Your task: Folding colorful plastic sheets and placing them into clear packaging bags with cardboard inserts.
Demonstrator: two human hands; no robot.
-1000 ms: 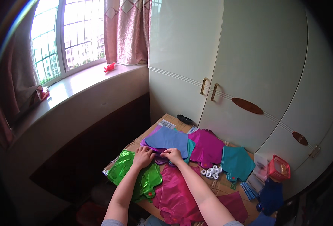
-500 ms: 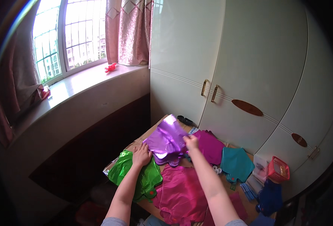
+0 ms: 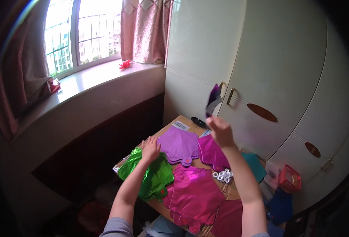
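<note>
My right hand (image 3: 221,132) is raised over the far side of the table, pinching a purple foil balloon (image 3: 213,98), flat and seen nearly edge-on before the cupboard. My left hand (image 3: 150,149) rests with fingers apart between the green foil balloons (image 3: 148,177) and the stack of lavender foil balloons (image 3: 179,144). It holds nothing. Nearer me lie pink foil balloons (image 3: 194,193). Magenta foil balloons (image 3: 214,152) sit right of the lavender stack, partly hidden by my right hand. Teal foil balloons (image 3: 254,166) are partly behind my right forearm.
White tape-like rings (image 3: 223,175) are clustered mid-table on the cardboard (image 3: 231,191). A black object (image 3: 199,121) lies at the far edge. On the right are a red basket (image 3: 290,178) and dark blue foil (image 3: 281,205). The cupboard (image 3: 198,79) stands close behind.
My right hand has lifted the purple balloon up and to the right, off the lavender stack. The stack and the white rings now show. My left hand stays near the green balloons.
</note>
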